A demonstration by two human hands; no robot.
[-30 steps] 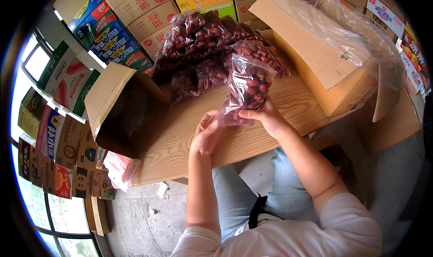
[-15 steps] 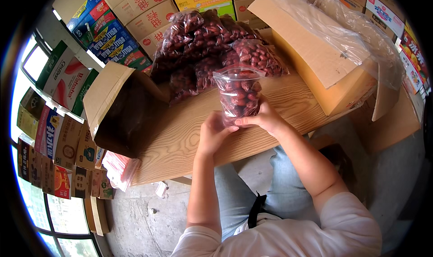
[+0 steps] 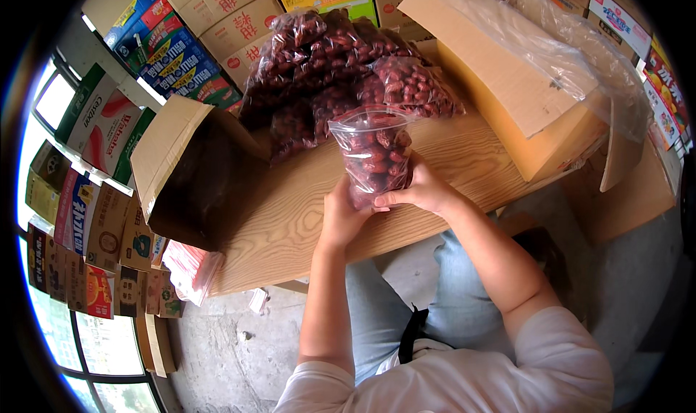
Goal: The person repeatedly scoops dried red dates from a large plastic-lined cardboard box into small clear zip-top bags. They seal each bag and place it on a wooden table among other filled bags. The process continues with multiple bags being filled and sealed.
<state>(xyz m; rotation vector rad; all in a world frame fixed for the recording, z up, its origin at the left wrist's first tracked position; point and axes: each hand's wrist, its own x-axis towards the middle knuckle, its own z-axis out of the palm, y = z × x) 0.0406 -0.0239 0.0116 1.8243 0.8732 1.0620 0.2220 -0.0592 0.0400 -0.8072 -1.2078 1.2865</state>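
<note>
1. Far left on the wood-grained tabletop (image 3: 261, 242): an open brown cardboard box (image 3: 170, 145) with a dark interior. Just nearer, at the edge: a sheaf of flat, clear plastic with pinkish lines (image 3: 190, 271).
2. Toward the back, left of centre: a heap of clear plastic bags packed with glossy dark-red fruit (image 3: 319, 65), piled on one another.
3. Nearer, left of centre: a bare left hand (image 3: 344, 213), clamped on the lower left side of the held bag, thumb in front, fingers mostly hidden.
4. Between both hands, above the near part of the tabletop: a clear plastic zip-top bag of wrinkled dark-red fruit (image 3: 373, 155), roughly upright, leaning slightly left, wide top edge uppermost. Cannot tell if touching the wood below, nor if sealed along the top.
5. Probably handles as fairly weighty for its size, soft and lumpy, slick on the outside, prone to slump as loose pieces shift. Not very fragile, but could strain at the seams if pinched hard. Best taken low, from both sides, around the filled part; better not hung from the thin top edge.
6. Right of it: a bare right hand (image 3: 424, 190), clamped on the lower right side, thumb across the front, near the left thumb.
7. Far right: a large open cardboard box (image 3: 551, 148), with crumpled clear plastic sheeting (image 3: 558, 50) over the flap.
</note>
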